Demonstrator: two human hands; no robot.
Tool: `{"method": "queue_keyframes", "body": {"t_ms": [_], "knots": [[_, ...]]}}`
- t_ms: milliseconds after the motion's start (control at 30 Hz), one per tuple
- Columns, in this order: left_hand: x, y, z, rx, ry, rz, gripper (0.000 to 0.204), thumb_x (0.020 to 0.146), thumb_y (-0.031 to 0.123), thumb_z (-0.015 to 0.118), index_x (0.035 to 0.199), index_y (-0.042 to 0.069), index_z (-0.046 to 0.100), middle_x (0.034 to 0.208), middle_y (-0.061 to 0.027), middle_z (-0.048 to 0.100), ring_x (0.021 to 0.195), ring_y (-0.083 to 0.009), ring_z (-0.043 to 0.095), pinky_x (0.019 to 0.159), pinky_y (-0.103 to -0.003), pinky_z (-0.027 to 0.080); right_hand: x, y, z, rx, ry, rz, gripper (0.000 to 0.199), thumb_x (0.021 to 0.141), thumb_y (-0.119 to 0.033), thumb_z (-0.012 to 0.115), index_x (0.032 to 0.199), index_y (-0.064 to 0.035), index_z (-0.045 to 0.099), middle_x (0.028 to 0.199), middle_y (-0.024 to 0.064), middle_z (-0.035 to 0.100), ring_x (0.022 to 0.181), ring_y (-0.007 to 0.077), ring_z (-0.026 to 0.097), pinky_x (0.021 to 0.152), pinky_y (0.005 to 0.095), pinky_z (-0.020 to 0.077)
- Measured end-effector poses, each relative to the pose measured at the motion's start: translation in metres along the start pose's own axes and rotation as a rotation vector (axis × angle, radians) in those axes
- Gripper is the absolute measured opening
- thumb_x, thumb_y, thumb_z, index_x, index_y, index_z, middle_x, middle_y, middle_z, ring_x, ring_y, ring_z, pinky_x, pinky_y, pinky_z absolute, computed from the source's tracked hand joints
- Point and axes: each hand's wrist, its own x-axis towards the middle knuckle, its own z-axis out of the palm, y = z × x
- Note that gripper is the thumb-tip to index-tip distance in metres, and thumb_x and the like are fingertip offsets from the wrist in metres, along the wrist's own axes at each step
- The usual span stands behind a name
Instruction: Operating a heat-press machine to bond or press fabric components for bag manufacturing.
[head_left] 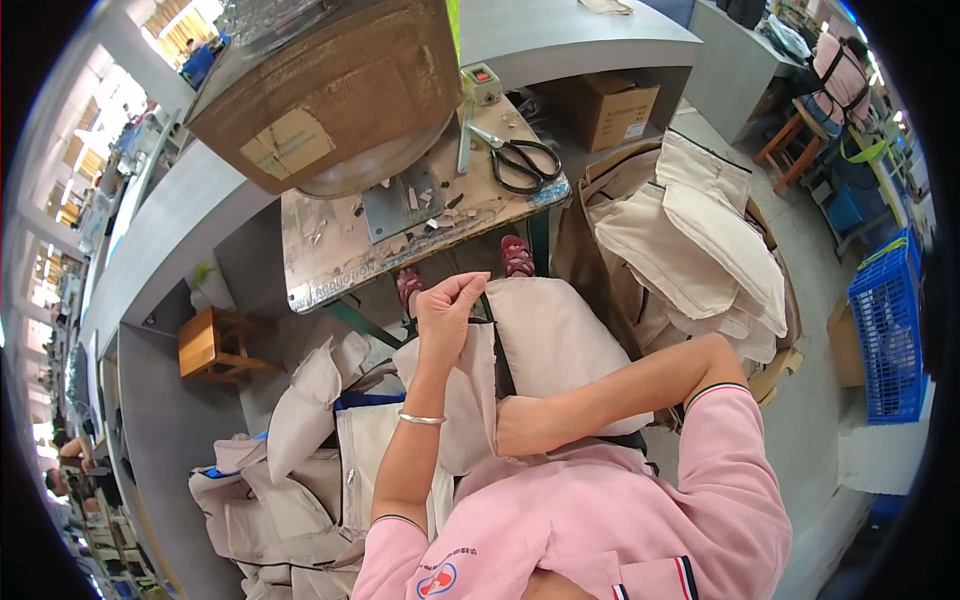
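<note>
A beige cloth bag (545, 325) with a dark strip along its middle lies across my lap. My left hand (447, 312), with a silver bangle on its wrist, is raised at the bag's far edge. Its thumb and fingertips are pinched together, and whatever they hold is too small to make out. Nearer my body, my right hand (525, 425) rests at the dark strip between the two beige panels. The fingers of that hand are hidden behind the left panel (466, 400), so their grip does not show.
Ahead stands a worn worktable (340, 255) with black-handled scissors (525, 165), scraps and a large brown carton (340, 95). A box of beige cloth pieces (700, 235) is on the right, a pile of beige bags (290, 490) on the left. Beyond are a wooden stool (212, 345) and blue crate (888, 335).
</note>
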Motion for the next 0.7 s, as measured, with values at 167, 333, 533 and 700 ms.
{"method": "queue_keyframes", "body": {"t_ms": [167, 333, 533, 700], "knots": [[-0.007, -0.002, -0.009, 0.123, 0.063, 0.065, 0.02, 0.094, 0.019, 0.074, 0.09, 0.0, 0.075, 0.076, 0.0026, 0.067, 0.066, -0.0037, 0.053, 0.059, -0.02, 0.041, 0.001, -0.008, -0.002, 0.021, 0.065, 0.047, 0.011, 0.07, -0.021, 0.068, 0.068, -0.0099, 0.071, 0.069, 0.0054, 0.071, 0.067, 0.0233, 0.069, 0.064, 0.038, 0.0517], [-0.007, -0.003, -0.019, -0.034, 0.276, 0.068, 0.046, 0.104, 0.04, 0.057, 0.086, 0.0, 0.071, 0.072, -0.0033, 0.066, 0.065, -0.0077, 0.057, 0.061, -0.023, 0.041, -0.034, -0.021, -0.067, -0.161, -0.113, 0.276, 0.006, 0.071, -0.018, 0.07, 0.068, -0.0131, 0.072, 0.069, 0.005, 0.071, 0.066, 0.0228, 0.07, 0.06, 0.0356, 0.0513], [-0.03, -0.015, -0.012, -0.095, 0.18, -0.03, 0.042, 0.106, 0.034, 0.054, 0.085, 0.001, 0.071, 0.068, -0.0019, 0.063, 0.059, -0.0043, 0.047, 0.057, -0.021, 0.034, -0.148, -0.028, -0.176, -0.246, -0.12, 0.734, 0.012, 0.069, -0.017, 0.068, 0.076, -0.0083, 0.072, 0.074, 0.0062, 0.068, 0.071, 0.0227, 0.071, 0.057, 0.0385, 0.0564], [-0.046, -0.023, 0.01, -0.026, 0.199, -0.041, 0.04, 0.105, 0.032, 0.056, 0.084, 0.001, 0.071, 0.066, 0.0004, 0.061, 0.059, -0.0037, 0.05, 0.055, -0.02, 0.037, -0.294, 0.01, -0.231, -0.22, 0.291, 1.075, 0.018, 0.079, -0.024, 0.07, 0.088, -0.0086, 0.076, 0.083, 0.0097, 0.072, 0.082, 0.0295, 0.069, 0.075, 0.0379, 0.0527]]}}
